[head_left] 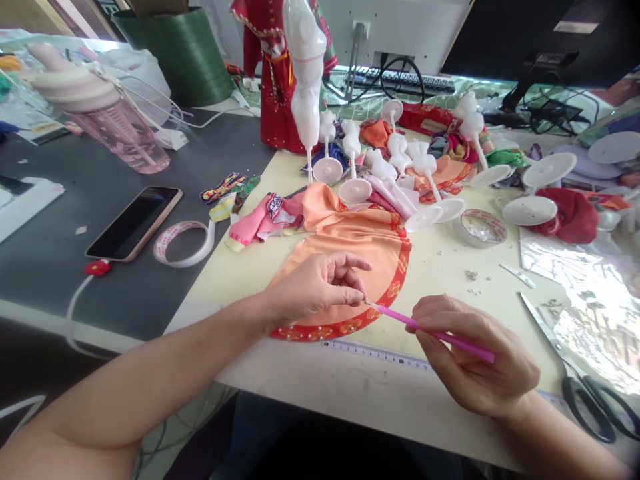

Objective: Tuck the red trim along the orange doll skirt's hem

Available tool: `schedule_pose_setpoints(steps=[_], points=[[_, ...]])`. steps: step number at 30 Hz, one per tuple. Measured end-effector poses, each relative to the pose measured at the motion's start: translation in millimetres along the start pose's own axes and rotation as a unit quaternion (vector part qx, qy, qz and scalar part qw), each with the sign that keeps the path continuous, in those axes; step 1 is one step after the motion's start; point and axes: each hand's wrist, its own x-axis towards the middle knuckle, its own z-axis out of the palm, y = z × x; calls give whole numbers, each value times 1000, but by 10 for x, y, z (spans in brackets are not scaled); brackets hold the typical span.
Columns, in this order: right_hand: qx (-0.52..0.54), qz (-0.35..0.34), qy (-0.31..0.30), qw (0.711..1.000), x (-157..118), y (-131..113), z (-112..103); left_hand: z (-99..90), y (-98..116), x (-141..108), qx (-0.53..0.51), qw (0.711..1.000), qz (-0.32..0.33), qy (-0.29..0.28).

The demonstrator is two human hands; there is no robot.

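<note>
An orange skirt-like piece of doll clothing lies spread out, with a red, gold-patterned border dotted with small pearl beads. Over its lower part, my left hand pinches thumb and forefinger around what looks like a tiny bead. My right hand is closed around a slim pink pen-like picking tool. The pale tip of that tool points left and meets the bead at my left fingertips. Along the table edge, just below the border, runs a ruler strip.
White doll torsos on stands and fabric scraps crowd the back. Black-handled scissors, a clear plastic bag and loose beads lie right. Left are a phone, a tape roll and a pink bottle.
</note>
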Motion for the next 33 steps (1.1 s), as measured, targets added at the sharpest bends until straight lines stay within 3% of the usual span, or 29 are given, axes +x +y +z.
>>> schedule_pose_setpoints(steps=[6,12,16,21,33], points=[[-2,-9,-11,1000,29,-27,-6,0,15,-1,22,1000,5,8],[-6,-18,-42,999,60,-54,58,-54,31,-1,133,990,37,36],[-7,-12,-86,996,41,-35,120,-96,95,-40,278,958,75,-10],[-20,-23,-128,991,18,-7,168,-138,211,-122,407,907,52,-99],[-25,-24,-143,989,23,2,202,-127,184,-108,526,833,115,-126]])
